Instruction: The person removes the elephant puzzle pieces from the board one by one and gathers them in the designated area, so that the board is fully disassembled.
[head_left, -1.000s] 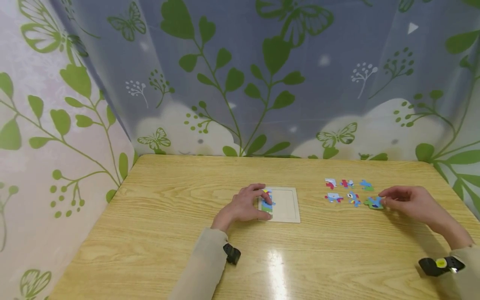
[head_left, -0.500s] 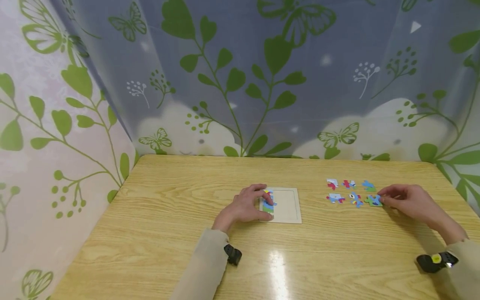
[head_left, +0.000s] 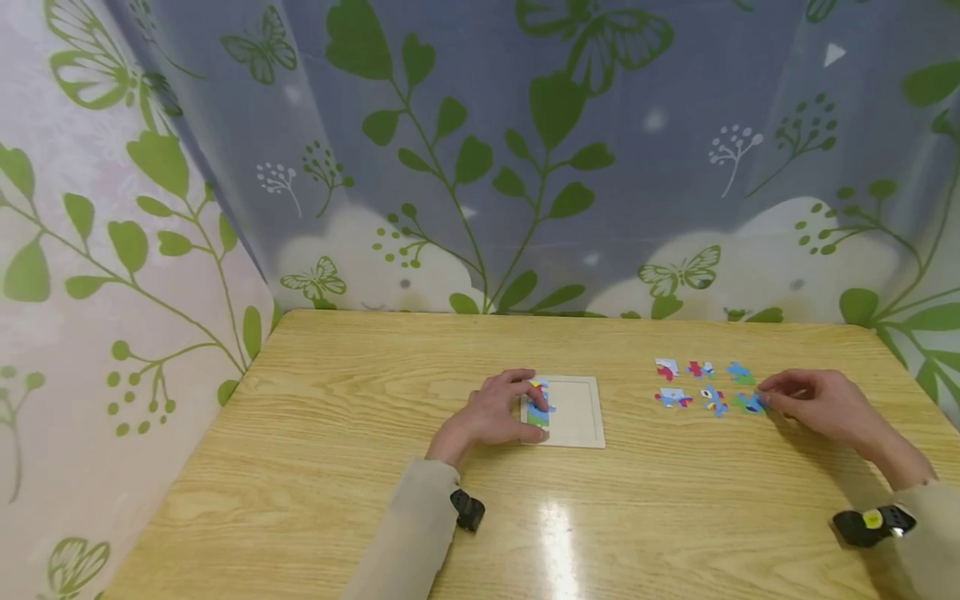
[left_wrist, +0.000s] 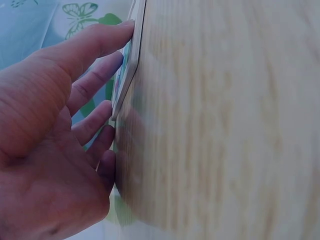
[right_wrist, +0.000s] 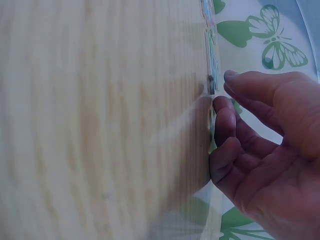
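Note:
On the left part of a pale puzzle board (head_left: 573,412), my left hand (head_left: 491,410) rests with its fingertips and thumb. A colourful assembled strip (head_left: 538,414) fills that side of the board, partly covered by the fingers. In the left wrist view, thumb and fingers of the left hand (left_wrist: 65,95) touch the board's upper face. At the right, my right hand (head_left: 825,404) has its thumb and index finger at the right edge of a blue-green jigsaw piece (head_left: 747,402). The right wrist view shows the right hand (right_wrist: 270,135) with thumb and index tips apart beside flat pieces.
Several other jigsaw pieces lie loosely in two rows left of the right hand, among them a red-white one (head_left: 666,368) and a blue one with an eye (head_left: 713,400). The wooden table (head_left: 337,400) ends at a patterned curtain (head_left: 450,167).
The blue-green piece, tilted by my right hand a second ago, now lies flat beside its neighbours. My right hand has shifted slightly; the left stays on the board.

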